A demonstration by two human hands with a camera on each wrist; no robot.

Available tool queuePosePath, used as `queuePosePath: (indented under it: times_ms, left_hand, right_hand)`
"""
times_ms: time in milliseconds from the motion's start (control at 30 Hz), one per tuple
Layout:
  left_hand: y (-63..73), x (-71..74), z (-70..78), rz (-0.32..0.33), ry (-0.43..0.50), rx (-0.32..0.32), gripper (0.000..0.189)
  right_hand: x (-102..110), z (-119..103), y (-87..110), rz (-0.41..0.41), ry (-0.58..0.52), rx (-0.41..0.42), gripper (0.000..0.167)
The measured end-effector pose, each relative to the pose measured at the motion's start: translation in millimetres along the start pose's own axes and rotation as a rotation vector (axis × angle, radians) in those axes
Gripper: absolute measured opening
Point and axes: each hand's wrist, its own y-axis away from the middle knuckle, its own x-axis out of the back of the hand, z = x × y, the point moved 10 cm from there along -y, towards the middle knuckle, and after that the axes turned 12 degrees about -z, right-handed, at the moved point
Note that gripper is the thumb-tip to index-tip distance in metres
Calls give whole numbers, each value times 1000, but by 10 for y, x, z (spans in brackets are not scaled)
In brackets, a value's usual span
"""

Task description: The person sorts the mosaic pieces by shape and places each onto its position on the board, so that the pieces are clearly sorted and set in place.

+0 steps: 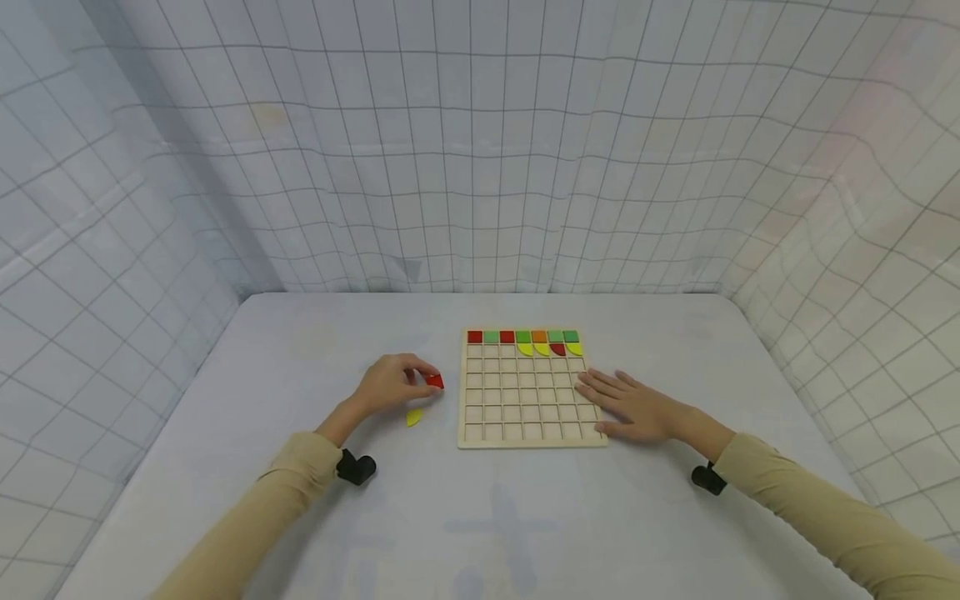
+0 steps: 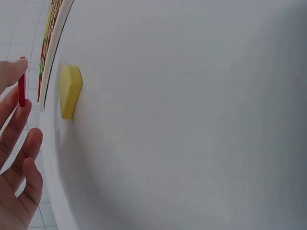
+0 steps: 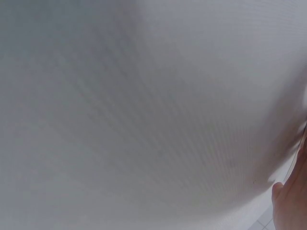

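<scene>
My left hand (image 1: 393, 383) pinches a thin red tile (image 1: 435, 381) between thumb and fingertips, just left of the board. In the left wrist view the red tile (image 2: 22, 81) shows edge-on, held above the table. A yellow piece (image 1: 414, 417) with a curved side lies on the table below that hand. The pale wooden grid board (image 1: 512, 398) has square tiles in red, greens and orange along its far row. Under them, toward the right, sit yellow quarter-round pieces and a dark red one. My right hand (image 1: 637, 408) rests with straight fingers over the board's right edge.
The white table (image 1: 510, 508) reaches back to a white, grid-lined curtain (image 1: 480, 167) that also hangs at both sides. Black wrist-camera mounts are on both forearms, the left mount (image 1: 356, 468) close over the table.
</scene>
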Motion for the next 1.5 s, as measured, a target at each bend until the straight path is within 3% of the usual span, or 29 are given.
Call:
queuePosePath:
  times_ms: [433,833,1233,1500]
  left_hand:
    - [-349,-133,276,-9,4,-47,33]
    - [-637,-251,472,-29,-34,-55,34]
    - [-862,-257,636,15,-81,-41,33]
    - [-1032,-180,693,9,-198,-17,31]
  right_hand:
    - [29,11,19,31,5,15,69]
    - [-26,41,-2,-11,-12,-1,71]
    - [-26,34,-7,-19,8,3,71]
    - [-40,42,-26,-15,12,7,71]
